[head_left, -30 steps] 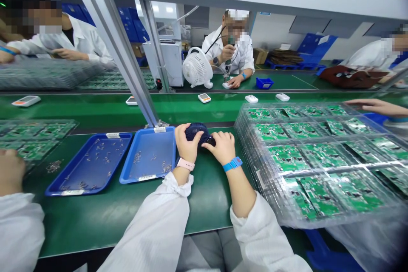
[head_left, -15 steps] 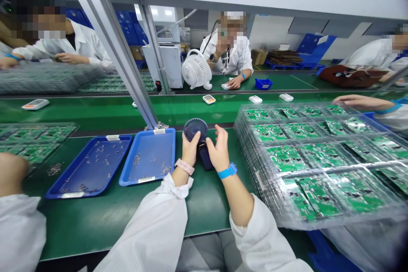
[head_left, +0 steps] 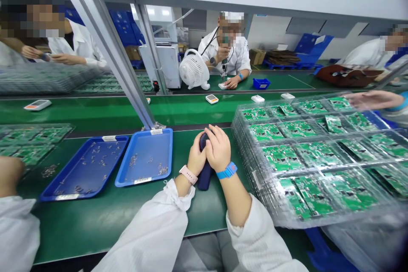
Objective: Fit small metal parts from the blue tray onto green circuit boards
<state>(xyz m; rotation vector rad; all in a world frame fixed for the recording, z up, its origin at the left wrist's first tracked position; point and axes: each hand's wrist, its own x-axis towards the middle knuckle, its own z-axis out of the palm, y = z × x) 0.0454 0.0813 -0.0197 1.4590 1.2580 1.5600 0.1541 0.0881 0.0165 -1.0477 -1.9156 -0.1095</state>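
Observation:
Between my two hands is a small dark-blue handheld fan (head_left: 204,177). Its handle points down toward me above the green bench. My left hand (head_left: 196,156) wraps round the fan's head from the left. From the right, my right hand (head_left: 219,148) is cupped over the head with its fingers together. Most of the fan's round head is hidden by the hands; only a dark edge shows between them. To the left of my hands lies a blue tray (head_left: 120,177) with small metal parts in it.
A second blue tray (head_left: 46,194) with small parts lies further left. On the right stands a tall stack of clear trays (head_left: 251,165) with green circuit boards; a co-worker's hand (head_left: 371,100) reaches over it. Ahead, a conveyor belt (head_left: 188,112) carries white devices.
The fan's round head was visible with the right hand spread beside it. Now the right hand has closed over the head, and the handle has swung down toward me.

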